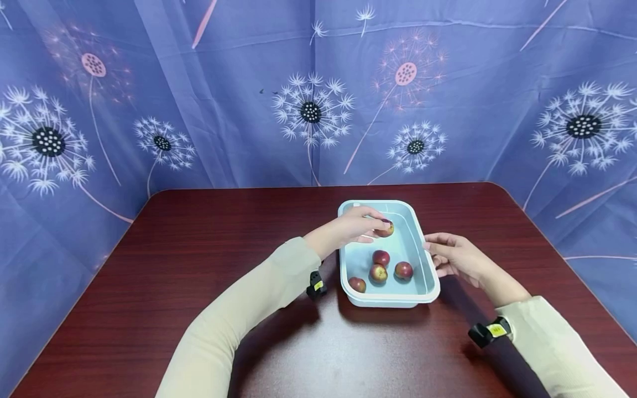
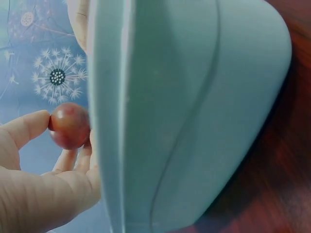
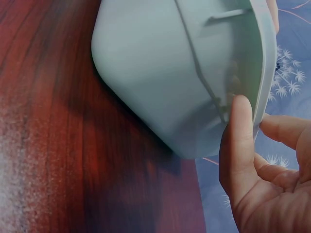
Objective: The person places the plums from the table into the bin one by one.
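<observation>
My left hand (image 1: 355,224) is over the far part of a light-blue plastic basin (image 1: 428,284), pinching a red plum (image 1: 387,228) between thumb and fingers. In the left wrist view that plum (image 2: 70,125) shows round and reddish-orange, just past the basin's rim. Several more plums (image 1: 403,270) lie on the basin floor toward its near end. At the basin's right side my right hand (image 1: 460,257) holds the rim. The right wrist view shows the thumb (image 3: 240,126) against the outer wall and a forefinger at the rim.
The basin stands on a dark red wooden table (image 1: 239,237), toward its far edge. Behind and beside the table hangs a blue cloth (image 1: 239,99) printed with dandelions. Both wrists carry small black cameras (image 1: 490,331).
</observation>
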`<action>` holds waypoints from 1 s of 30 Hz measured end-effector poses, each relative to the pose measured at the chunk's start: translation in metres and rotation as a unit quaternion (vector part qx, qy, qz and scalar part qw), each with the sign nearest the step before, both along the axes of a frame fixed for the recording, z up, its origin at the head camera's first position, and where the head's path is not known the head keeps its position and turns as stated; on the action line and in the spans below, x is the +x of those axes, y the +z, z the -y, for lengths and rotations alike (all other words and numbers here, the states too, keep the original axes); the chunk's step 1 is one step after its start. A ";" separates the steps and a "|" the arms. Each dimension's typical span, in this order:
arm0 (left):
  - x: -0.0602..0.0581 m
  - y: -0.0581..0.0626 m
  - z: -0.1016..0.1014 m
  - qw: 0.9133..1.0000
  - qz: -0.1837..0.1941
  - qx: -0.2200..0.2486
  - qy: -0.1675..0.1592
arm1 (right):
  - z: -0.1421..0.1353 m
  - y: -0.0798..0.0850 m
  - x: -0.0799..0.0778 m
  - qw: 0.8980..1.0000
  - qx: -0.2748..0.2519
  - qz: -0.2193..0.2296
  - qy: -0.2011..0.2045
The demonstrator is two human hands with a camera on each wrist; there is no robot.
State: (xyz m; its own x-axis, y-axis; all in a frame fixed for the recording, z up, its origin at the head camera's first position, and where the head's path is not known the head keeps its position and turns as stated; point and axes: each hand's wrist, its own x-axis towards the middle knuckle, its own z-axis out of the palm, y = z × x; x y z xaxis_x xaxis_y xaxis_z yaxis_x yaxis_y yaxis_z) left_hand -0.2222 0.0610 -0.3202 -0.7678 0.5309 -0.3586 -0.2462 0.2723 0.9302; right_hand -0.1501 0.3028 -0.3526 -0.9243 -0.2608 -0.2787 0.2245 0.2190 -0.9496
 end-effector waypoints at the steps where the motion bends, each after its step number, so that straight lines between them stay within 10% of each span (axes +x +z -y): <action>1: 0.000 -0.001 -0.002 1.000 -0.001 -0.002 0.002 | 0.000 0.000 0.000 1.000 -0.001 0.001 0.001; 30: -0.011 -0.022 -0.018 0.999 -0.026 -0.041 0.009 | -0.001 -0.002 0.001 1.000 -0.007 -0.002 0.004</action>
